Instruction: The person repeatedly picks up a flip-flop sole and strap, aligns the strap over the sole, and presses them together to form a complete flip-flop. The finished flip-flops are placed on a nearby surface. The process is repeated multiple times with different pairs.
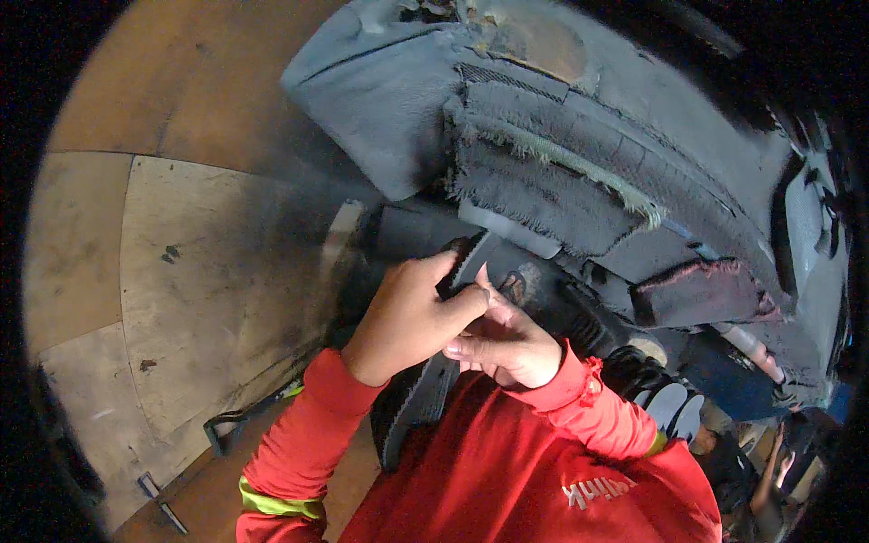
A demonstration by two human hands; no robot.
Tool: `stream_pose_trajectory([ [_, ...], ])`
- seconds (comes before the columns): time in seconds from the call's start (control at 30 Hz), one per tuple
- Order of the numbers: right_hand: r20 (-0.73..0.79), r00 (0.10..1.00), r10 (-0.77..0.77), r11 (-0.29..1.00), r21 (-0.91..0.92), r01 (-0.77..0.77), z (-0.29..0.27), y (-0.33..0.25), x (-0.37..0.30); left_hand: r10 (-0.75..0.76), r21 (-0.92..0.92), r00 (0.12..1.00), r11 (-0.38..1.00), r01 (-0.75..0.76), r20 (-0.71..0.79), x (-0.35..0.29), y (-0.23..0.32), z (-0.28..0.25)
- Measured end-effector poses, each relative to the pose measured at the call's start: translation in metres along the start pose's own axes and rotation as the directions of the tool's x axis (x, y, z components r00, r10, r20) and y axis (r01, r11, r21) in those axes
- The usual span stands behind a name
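Observation:
My left hand (pixel 412 312) is closed round a long, dark shoe sole (pixel 425 389) with a ridged edge. One end sticks up past my fingers and the other reaches down against my red top. My right hand (pixel 507 342) is closer to the sole's right side, just below the left thumb. Its thumb and fingers are pinched together near the sole's edge, with the index finger raised. Whatever lies between those fingertips is too small to make out.
A large worktop (pixel 534 45) covered in frayed grey cloth (pixel 543 181) curves across the top right. A dark red-edged pad (pixel 706 294) hangs on its side. Pale soles (pixel 674 407) are at the lower right, near another person (pixel 769 480). Wooden panels (pixel 199 290) stretch along the left.

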State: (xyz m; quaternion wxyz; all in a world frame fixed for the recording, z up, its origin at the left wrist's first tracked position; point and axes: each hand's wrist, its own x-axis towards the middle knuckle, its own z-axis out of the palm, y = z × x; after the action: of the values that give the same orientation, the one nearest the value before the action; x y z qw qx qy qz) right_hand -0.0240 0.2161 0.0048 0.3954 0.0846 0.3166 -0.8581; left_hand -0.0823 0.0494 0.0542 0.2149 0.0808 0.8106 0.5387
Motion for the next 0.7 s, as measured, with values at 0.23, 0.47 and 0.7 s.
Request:
stream_pose_trajectory([
  [0.23, -0.113, 0.974, 0.198, 0.947, 0.279, -0.161, -0.036, -0.019, 0.013, -0.14, -0.163, 0.984, 0.974, 0.157, 0.11, 0.043, -0.048, 0.031],
  [0.47, -0.219, 0.954, -0.203, 0.904, -0.416, 0.097, -0.044, 0.023, 0.009, -0.029, -0.579, 0.994, 0.811, 0.086, 0.107, 0.016, -0.091, 0.061],
  [0.7, 0.255, 0.59, -0.766, -0.35, -0.935, -0.051, -0.055, 0.054, 0.02, 0.174, -0.726, 0.975, 0.651, -0.222, -0.141, -0.017, -0.097, 0.063],
])
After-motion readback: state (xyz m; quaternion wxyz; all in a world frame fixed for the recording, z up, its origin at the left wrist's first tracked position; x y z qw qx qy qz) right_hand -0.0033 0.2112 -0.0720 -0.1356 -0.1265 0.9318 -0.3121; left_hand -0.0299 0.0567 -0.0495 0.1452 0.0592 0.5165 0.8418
